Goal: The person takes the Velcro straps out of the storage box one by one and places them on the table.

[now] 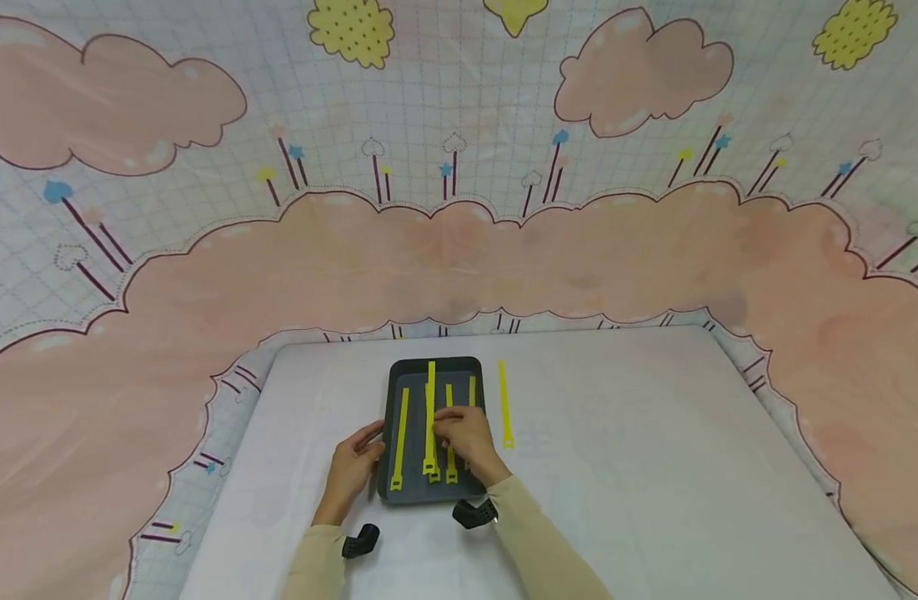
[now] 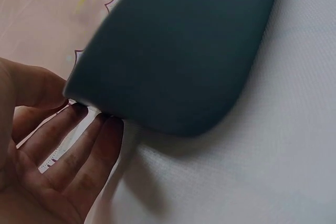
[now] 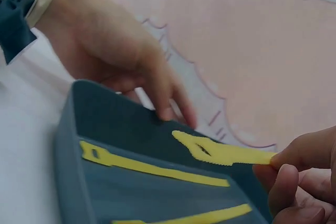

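Right hand (image 1: 469, 439) pinches yellow strap (image 3: 236, 156) (slotted end free); left hand (image 1: 348, 468) grips tray (image 1: 426, 494).

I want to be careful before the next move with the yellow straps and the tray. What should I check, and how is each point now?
1. A strap is held: ok; the right grip pinches the yellow strap.
2. It is over the tray: ok, by the head view.
3. The tray's open side faces up: ok.
4. The left grip steadies the tray firmly: cannot tell; it touches the left side, but pressure does not show.
5. The straps inside are fully visible: not ok; the held strap and right grip hide parts of some.
6. No strap is left outside: not ok; a loose strap lies on the table, right of the tray.
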Available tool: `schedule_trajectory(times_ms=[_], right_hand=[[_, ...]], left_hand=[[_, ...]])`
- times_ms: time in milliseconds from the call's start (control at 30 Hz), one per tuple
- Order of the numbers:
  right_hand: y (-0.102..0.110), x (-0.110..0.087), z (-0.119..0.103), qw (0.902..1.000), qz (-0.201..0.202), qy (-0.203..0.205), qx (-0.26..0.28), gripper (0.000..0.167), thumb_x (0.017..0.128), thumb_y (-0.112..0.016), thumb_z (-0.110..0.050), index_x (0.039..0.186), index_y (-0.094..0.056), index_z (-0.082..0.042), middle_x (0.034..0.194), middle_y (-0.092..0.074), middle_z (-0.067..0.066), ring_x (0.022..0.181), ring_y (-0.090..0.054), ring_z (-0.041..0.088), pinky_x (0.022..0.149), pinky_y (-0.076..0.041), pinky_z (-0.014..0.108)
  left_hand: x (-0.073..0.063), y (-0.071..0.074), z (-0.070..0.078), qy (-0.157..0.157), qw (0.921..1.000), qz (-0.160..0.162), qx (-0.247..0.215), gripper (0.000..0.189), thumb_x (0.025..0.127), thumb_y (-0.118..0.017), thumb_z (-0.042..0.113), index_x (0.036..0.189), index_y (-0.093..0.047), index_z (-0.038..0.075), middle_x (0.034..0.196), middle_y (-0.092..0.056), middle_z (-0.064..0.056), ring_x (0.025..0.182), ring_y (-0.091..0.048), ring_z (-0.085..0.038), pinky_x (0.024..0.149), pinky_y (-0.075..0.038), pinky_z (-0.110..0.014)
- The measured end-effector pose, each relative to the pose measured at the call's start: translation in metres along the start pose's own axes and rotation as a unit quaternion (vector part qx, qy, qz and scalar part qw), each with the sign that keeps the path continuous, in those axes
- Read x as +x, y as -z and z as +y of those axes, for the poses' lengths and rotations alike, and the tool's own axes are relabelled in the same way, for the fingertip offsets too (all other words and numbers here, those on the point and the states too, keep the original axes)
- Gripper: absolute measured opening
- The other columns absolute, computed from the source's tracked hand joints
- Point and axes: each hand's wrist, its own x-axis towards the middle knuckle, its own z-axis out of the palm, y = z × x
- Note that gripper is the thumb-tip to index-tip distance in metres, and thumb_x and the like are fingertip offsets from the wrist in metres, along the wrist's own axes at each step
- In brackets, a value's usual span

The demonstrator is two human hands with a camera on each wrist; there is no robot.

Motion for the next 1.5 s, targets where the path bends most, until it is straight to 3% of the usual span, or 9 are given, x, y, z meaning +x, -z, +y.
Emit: schedule_trajectory(times_ms=[133, 367, 800, 1067, 1300, 1500], right_hand=[[0.017, -0.004, -0.003, 0.9997, 0.009, 0.006, 0.023, 0.02, 0.086, -0.069, -0.014, 0.104, -0.073, -0.005, 0.084, -0.074, 0.008, 0.068, -0.064, 0.036, 0.051, -0.041, 0.026], [0.04, -0.01, -0.001, 0.9984, 0.037, -0.003, 0.043, 0.02, 0.085, -0.069, -0.009, 0.103, -0.072, -0.001, 0.076, -0.07, 0.001, 0.057, -0.055, 0.014, 0.05, -0.04, 0.022], [0.088, -0.011, -0.002, 0.9955, 0.092, -0.006, 0.02, 0.019, 0.085, -0.07, -0.009, 0.102, -0.072, -0.003, 0.078, -0.071, 0.009, 0.057, -0.053, 0.015, 0.048, -0.038, 0.022], [0.115, 0.0, 0.006, 0.9939, 0.103, -0.037, 0.01, 0.022, 0.086, -0.07, -0.013, 0.106, -0.072, -0.005, 0.09, -0.07, 0.02, 0.06, -0.052, 0.015, 0.05, -0.036, 0.022], [0.134, 0.013, 0.021, 0.9925, 0.108, -0.057, 0.004, 0.023, 0.087, -0.07, -0.015, 0.108, -0.071, -0.007, 0.085, -0.07, 0.007, 0.064, -0.055, 0.016, 0.054, -0.041, 0.024], [0.146, 0.022, 0.031, 0.9913, 0.113, -0.068, -0.008, 0.024, 0.086, -0.07, -0.015, 0.109, -0.071, -0.007, 0.082, -0.07, 0.002, 0.065, -0.056, 0.016, 0.055, -0.042, 0.026]], left_hand=[[0.0, 0.0, 0.0, -0.001, 1.0, -0.003, -0.003, 0.043, 0.095, -0.059, 0.008, 0.138, -0.056, 0.01, 0.144, -0.055, -0.013, 0.122, -0.061, -0.03, 0.074, -0.051, -0.019], [-0.001, 0.002, -0.001, -0.003, 1.0, -0.001, -0.003, 0.043, 0.095, -0.058, 0.008, 0.138, -0.056, 0.009, 0.143, -0.056, -0.013, 0.12, -0.062, -0.03, 0.073, -0.051, -0.019], [0.001, 0.003, 0.0, -0.009, 0.9999, -0.006, -0.01, 0.043, 0.095, -0.06, 0.007, 0.138, -0.056, 0.007, 0.142, -0.057, -0.014, 0.119, -0.063, -0.03, 0.072, -0.05, -0.018], [0.003, 0.005, -0.002, 0.0, 0.9998, -0.008, -0.019, 0.043, 0.094, -0.062, 0.008, 0.137, -0.057, 0.009, 0.141, -0.058, -0.013, 0.11, -0.066, -0.017, 0.071, -0.051, -0.02], [0.003, 0.006, -0.003, 0.011, 0.9985, -0.017, -0.05, 0.044, 0.093, -0.063, 0.008, 0.137, -0.057, 0.007, 0.141, -0.057, -0.015, 0.111, -0.067, -0.02, 0.071, -0.053, -0.022], [0.001, 0.006, 0.0, 0.001, 0.998, -0.028, -0.056, 0.044, 0.094, -0.061, 0.006, 0.138, -0.055, 0.006, 0.141, -0.056, -0.018, 0.114, -0.065, -0.026, 0.072, -0.054, -0.023]])
